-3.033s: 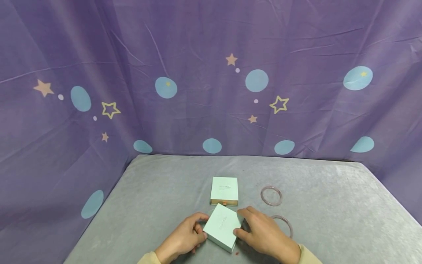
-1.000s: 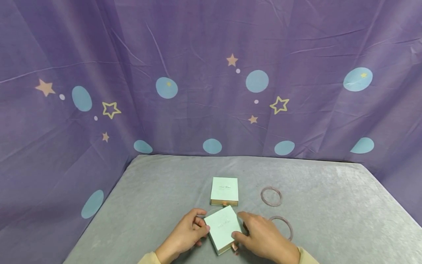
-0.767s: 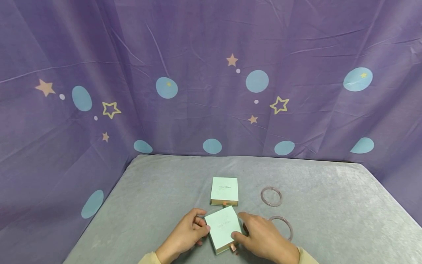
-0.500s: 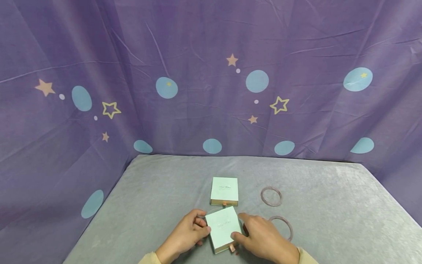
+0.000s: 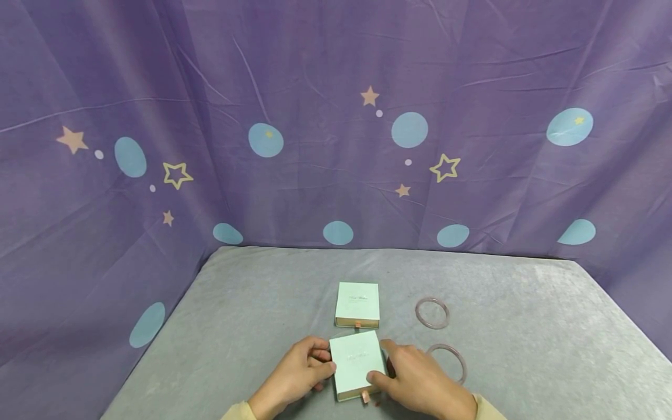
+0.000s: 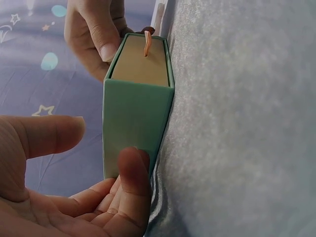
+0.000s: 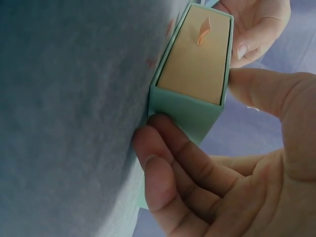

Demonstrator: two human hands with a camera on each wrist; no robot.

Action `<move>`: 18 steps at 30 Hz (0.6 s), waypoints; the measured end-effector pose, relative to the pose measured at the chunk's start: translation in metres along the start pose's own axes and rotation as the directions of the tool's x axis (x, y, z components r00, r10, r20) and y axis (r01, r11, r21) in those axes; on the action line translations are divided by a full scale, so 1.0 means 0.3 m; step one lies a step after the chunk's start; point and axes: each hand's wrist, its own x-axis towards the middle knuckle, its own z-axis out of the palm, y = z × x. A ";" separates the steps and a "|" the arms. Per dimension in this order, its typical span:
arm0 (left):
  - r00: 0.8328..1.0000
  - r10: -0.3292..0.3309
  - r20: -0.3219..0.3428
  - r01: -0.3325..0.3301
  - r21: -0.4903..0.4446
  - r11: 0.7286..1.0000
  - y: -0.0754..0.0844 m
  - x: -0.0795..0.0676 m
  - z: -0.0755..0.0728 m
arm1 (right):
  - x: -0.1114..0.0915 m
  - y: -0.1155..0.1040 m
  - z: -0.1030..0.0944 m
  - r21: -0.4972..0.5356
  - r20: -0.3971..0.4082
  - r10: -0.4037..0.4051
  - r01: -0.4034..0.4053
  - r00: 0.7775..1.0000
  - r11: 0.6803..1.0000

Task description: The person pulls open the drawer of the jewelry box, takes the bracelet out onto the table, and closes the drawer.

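Observation:
A mint-green drawer box (image 5: pixel 357 361) with an orange pull tab (image 5: pixel 366 397) lies at the near middle of the table. My right hand (image 5: pixel 417 376) grips its right side, thumb on the top edge and fingers against the side wall in the right wrist view. At the box's left side is my left hand (image 5: pixel 299 370); in the left wrist view its bent fingertips (image 6: pixel 133 168) touch the side wall while its thumb stands apart. A second mint-green box (image 5: pixel 357 303) lies just behind the first, its tab facing me.
Two translucent pinkish bangles lie to the right: the far bangle (image 5: pixel 432 313) and the near bangle (image 5: pixel 461 364), partly hidden behind the right hand. A grey cloth (image 5: pixel 252 303) covers the table. A purple patterned curtain (image 5: pixel 325 175) closes off the back and left.
The near box has turned between the hands, so its tab end now faces me and its edges lie nearly square with the far box. Both hands have shifted only slightly.

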 end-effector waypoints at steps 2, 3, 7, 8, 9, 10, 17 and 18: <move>1.000 0.005 -0.001 -0.005 0.004 1.000 0.000 -0.001 0.002 | 0.001 0.000 0.000 0.007 0.003 0.002 -0.002 1.000 1.000; 1.000 0.010 -0.003 -0.010 0.008 1.000 -0.001 -0.001 0.003 | 0.001 0.001 0.000 0.007 0.005 0.003 -0.003 1.000 1.000; 1.000 0.028 -0.007 -0.028 0.017 0.999 -0.002 -0.001 0.008 | 0.002 0.000 0.000 0.010 0.008 0.007 -0.007 1.000 1.000; 0.999 0.031 -0.007 -0.031 0.016 0.999 -0.003 -0.001 0.009 | 0.002 0.000 0.000 0.008 0.006 0.006 -0.006 1.000 1.000; 0.999 0.036 -0.005 -0.036 0.013 0.999 -0.003 0.000 0.010 | 0.002 0.000 0.000 0.008 0.005 0.007 -0.007 1.000 1.000; 0.999 0.037 -0.003 -0.037 0.009 0.999 -0.004 0.000 0.010 | 0.002 0.000 0.000 0.009 0.004 0.008 -0.008 1.000 1.000; 0.999 0.044 0.018 -0.044 0.001 0.999 -0.009 0.004 0.008 | 0.002 0.000 0.000 0.042 0.013 0.009 -0.009 1.000 0.999; 0.999 0.043 0.022 -0.043 0.000 0.999 -0.010 0.004 0.007 | 0.002 -0.001 0.000 0.047 0.015 0.009 -0.010 1.000 0.999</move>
